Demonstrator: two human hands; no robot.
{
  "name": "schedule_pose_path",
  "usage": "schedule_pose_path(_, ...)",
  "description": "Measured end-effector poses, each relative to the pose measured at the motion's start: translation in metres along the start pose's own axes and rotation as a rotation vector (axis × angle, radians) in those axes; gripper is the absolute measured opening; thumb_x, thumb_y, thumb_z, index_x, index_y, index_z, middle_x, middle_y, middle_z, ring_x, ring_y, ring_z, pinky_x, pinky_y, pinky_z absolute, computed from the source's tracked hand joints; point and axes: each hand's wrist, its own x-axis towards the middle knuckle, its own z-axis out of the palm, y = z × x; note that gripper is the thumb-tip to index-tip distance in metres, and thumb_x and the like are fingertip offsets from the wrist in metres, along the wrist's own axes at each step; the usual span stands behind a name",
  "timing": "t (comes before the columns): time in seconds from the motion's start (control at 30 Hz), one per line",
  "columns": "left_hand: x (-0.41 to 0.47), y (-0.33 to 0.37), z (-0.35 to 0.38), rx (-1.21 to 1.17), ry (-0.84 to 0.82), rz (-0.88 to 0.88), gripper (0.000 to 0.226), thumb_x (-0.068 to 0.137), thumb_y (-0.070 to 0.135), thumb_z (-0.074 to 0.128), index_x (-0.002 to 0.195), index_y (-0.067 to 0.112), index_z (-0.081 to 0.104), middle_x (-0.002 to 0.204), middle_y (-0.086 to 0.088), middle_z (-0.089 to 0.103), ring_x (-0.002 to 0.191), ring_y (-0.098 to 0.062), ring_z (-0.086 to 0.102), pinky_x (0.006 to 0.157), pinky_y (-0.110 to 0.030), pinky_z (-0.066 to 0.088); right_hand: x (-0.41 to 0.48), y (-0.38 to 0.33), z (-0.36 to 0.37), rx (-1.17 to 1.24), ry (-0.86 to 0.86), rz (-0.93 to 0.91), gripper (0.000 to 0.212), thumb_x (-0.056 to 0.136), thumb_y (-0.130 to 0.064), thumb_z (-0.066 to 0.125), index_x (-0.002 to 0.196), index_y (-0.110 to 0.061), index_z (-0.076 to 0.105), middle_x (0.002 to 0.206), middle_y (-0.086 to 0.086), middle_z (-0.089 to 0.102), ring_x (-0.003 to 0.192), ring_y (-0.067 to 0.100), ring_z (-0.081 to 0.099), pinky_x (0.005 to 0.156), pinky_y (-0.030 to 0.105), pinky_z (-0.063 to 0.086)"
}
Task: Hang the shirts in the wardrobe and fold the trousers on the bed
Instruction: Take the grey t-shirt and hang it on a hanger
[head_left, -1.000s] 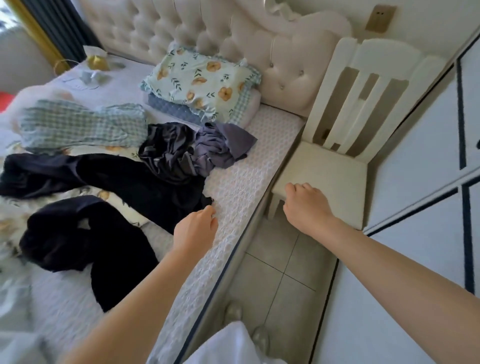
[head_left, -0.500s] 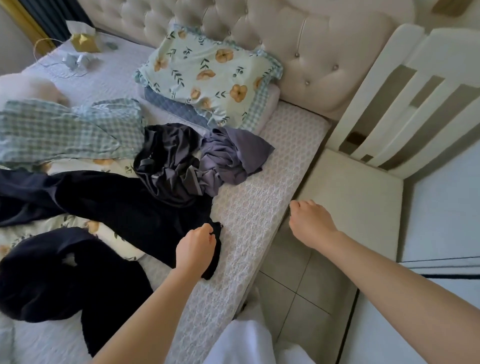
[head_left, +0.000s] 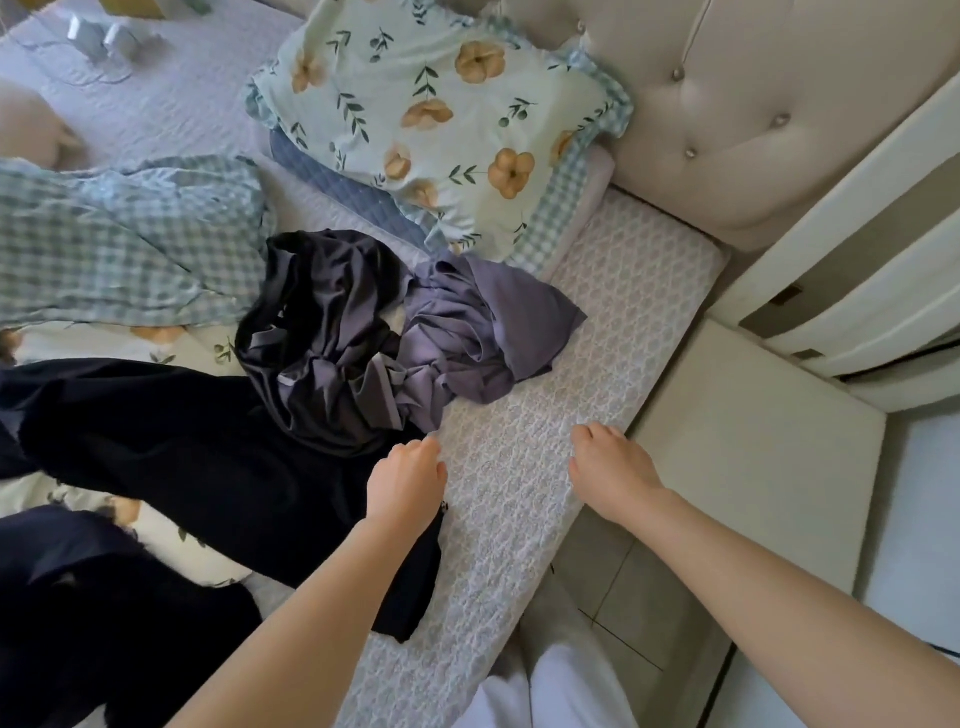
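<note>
Shirts (head_left: 405, 338) lie on the bed (head_left: 597, 338) before the pillow (head_left: 441, 114), trousers (head_left: 182, 452) left, seemingly a chair (head_left: 753, 441) right.

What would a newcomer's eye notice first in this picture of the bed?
A pale pillow with orange flowers lies by the headboard. Mid-bed sits a crumpled heap of black and purple clothes, partly on a long dark navy garment. The left hand is at that garment's edge.

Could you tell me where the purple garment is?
Head view: the purple garment lies mid-bed, right of the shiny black garment, below the floral pillow.
</note>
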Motion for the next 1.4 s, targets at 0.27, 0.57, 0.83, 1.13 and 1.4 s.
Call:
schedule_pose_path(0.27,0.11,0.008,0.03,0.087,0.028,0.078,0.022,0.087,0.018,0.065,0.107,0.009,0.066,0.104,-0.005,0.067,0.105,-0.03,0.06,0.077,-0.037,0.048,0.126,0.011,0.002,0.035,-0.034,-0.048,0.033,0.1,-0.024,0.042,0.129,-0.008,0.042,0.131,0.009,0.048,0.118,0.025,0.046,0.083,0.033,0.043)
schedule_pose_path(0.57,0.194,0.004,0.079,0.295,0.057,0.13,0.06,0.055,0.008,0.087,0.113,0.004,0.07,0.124,-0.016,0.064,0.117,-0.041,0.058,0.095,-0.054,0.05,0.23,0.002,0.023,0.211,-0.024,0.02,0.077,0.094,-0.047,0.053,0.146,-0.005,0.017,0.152,0.013,0.022,0.13,0.035,0.037,0.092,0.044,0.045)
schedule_pose_path(0.83,0.196,-0.023,0.105,0.287,-0.016,0.12,0.022,0.053,0.007,0.091,0.07,0.011,0.076,0.116,-0.017,0.069,0.12,-0.04,0.058,0.094,-0.058,0.049,0.268,-0.002,0.061,0.301,-0.051,0.129,0.058,0.097,-0.038,0.051,0.139,-0.001,0.034,0.147,0.016,0.036,0.124,0.038,0.046,0.092,0.043,0.044)
schedule_pose_path(1.13,0.17,0.014,0.081,-0.32,0.113,-0.159,0.011,0.098,0.017,0.05,0.094,0.013,0.06,0.07,-0.004,0.062,0.069,-0.03,0.056,0.07,-0.044,0.049,0.247,0.021,0.05,0.653,0.079,0.255,0.022,0.101,-0.023,0.041,0.087,-0.008,0.049,0.096,0.02,0.063,0.08,0.033,0.053,0.063,0.037,0.037)
schedule_pose_path(1.4,0.103,0.05,0.005,-0.786,0.31,-0.358,0.011,0.096,0.013,0.058,0.088,0.017,0.065,0.068,0.004,0.061,0.058,-0.005,0.052,0.054,-0.014,0.041,0.179,0.028,-0.014,0.825,0.18,0.243,0.035,0.098,-0.021,0.046,0.066,-0.011,0.037,0.061,0.004,0.045,0.054,0.02,0.041,0.048,0.033,0.027)
